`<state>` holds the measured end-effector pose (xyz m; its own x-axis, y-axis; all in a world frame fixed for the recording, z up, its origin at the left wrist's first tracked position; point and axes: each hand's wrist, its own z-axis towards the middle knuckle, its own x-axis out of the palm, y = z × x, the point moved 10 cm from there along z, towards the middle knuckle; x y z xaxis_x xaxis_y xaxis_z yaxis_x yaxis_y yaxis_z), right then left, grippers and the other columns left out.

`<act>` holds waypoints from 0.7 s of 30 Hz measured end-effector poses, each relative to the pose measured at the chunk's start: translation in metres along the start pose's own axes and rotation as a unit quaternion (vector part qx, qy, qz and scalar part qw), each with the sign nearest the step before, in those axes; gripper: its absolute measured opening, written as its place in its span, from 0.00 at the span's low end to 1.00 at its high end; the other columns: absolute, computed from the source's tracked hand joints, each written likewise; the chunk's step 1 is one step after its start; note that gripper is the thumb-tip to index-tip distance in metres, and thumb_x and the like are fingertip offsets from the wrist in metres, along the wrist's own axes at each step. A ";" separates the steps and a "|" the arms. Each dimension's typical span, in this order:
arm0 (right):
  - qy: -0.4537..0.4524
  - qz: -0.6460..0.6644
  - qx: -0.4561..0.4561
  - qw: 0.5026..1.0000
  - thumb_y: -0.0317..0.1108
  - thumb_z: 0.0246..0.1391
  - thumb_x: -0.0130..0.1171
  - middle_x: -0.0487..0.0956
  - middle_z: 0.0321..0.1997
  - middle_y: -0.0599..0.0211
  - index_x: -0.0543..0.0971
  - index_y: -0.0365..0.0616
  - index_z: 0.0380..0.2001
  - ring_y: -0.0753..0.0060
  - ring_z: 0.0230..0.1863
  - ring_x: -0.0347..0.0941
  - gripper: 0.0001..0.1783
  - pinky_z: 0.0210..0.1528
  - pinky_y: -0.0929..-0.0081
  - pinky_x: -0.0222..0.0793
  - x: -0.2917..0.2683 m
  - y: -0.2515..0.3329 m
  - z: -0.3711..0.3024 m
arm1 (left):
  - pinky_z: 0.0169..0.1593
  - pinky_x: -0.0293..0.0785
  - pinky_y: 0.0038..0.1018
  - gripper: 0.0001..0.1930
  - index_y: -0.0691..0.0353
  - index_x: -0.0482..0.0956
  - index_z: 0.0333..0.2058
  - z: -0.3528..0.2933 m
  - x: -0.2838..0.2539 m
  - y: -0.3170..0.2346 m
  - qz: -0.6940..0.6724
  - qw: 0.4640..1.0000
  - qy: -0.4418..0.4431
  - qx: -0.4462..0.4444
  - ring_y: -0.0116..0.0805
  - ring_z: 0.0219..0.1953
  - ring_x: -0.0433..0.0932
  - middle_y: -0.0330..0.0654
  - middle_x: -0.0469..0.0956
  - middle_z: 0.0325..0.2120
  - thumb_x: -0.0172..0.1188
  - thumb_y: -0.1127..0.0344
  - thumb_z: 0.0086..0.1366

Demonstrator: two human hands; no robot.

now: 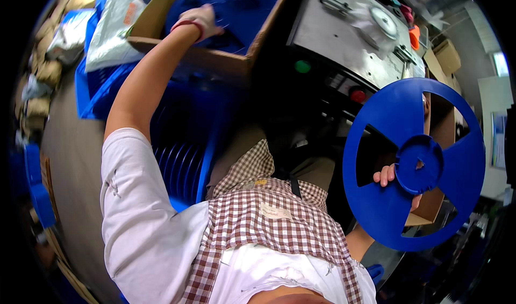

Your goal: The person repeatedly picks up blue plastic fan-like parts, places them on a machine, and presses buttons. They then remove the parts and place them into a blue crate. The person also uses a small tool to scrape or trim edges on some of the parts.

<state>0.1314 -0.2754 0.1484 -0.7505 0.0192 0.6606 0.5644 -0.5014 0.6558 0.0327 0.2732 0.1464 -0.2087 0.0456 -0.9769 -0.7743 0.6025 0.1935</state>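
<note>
Raised at the right is a blue plastic reel flange, round, with wide cut-outs and a raised hub. My right hand grips it near the hub; fingertips show through one cut-out, while the palm is hidden behind the disc. At the upper left, my left hand, in a pale glove with a red cuff, reaches into a cardboard box. Blue plastic reel parts fill that box, and the hand is over them. Its thumb and fingers look apart, though the fingertips are partly hidden.
A metal-topped machine stands ahead, bearing a reel wrapped in clear film, with green and red buttons on its front. Below the box, a blue crate holds several upright discs. Packages lie left; another cardboard box stands behind the flange.
</note>
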 end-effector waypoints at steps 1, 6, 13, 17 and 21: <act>-0.060 -0.036 -0.027 0.997 0.54 0.48 0.61 0.70 0.46 0.52 0.65 0.33 0.53 0.59 0.47 0.68 0.39 0.53 0.60 0.61 -0.006 0.004 -0.010 | 0.58 0.70 0.39 0.45 0.65 0.58 0.62 0.007 0.007 0.010 0.022 1.000 -0.002 -0.009 0.50 0.57 0.72 0.55 0.71 0.55 0.66 0.45 0.54; -0.402 -0.181 -0.101 0.892 0.47 0.55 0.51 0.70 0.34 0.62 0.67 0.36 0.56 0.72 0.30 0.64 0.32 0.36 0.75 0.60 -0.057 0.010 -0.053 | 0.59 0.67 0.35 0.53 0.57 0.38 0.69 0.044 0.075 0.071 0.016 0.995 0.098 -0.025 0.47 0.58 0.69 0.54 0.67 0.58 0.65 0.47 0.55; -0.458 -0.646 -0.073 0.606 0.48 0.49 0.61 0.74 0.46 0.50 0.66 0.38 0.61 0.60 0.45 0.72 0.39 0.50 0.68 0.67 -0.036 0.053 -0.047 | 0.56 0.70 0.37 0.52 0.56 0.40 0.69 0.032 0.035 0.078 0.039 0.997 -0.011 -0.066 0.51 0.53 0.75 0.58 0.75 0.50 0.66 0.57 0.52; -0.446 -0.683 -0.063 0.576 0.49 0.49 0.61 0.74 0.48 0.45 0.67 0.36 0.59 0.54 0.48 0.72 0.39 0.52 0.64 0.67 -0.047 0.042 -0.034 | 0.55 0.70 0.40 0.44 0.58 0.48 0.66 0.029 0.012 0.110 -0.024 0.992 -0.103 -0.066 0.55 0.52 0.75 0.60 0.75 0.49 0.62 0.54 0.56; -0.417 -0.577 -0.067 0.699 0.49 0.50 0.61 0.74 0.47 0.54 0.69 0.35 0.58 0.61 0.47 0.72 0.37 0.51 0.70 0.67 -0.071 0.013 -0.024 | 0.51 0.72 0.35 0.43 0.55 0.49 0.67 -0.035 -0.029 0.140 -0.216 0.926 -0.307 0.045 0.46 0.50 0.77 0.55 0.76 0.49 0.63 0.55 0.59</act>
<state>0.1843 -0.3038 0.1013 -0.1859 0.9472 -0.2613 -0.3304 0.1902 0.9245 -0.0908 0.3287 0.2050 0.5086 0.2131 -0.8342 -0.6481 0.7326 -0.2080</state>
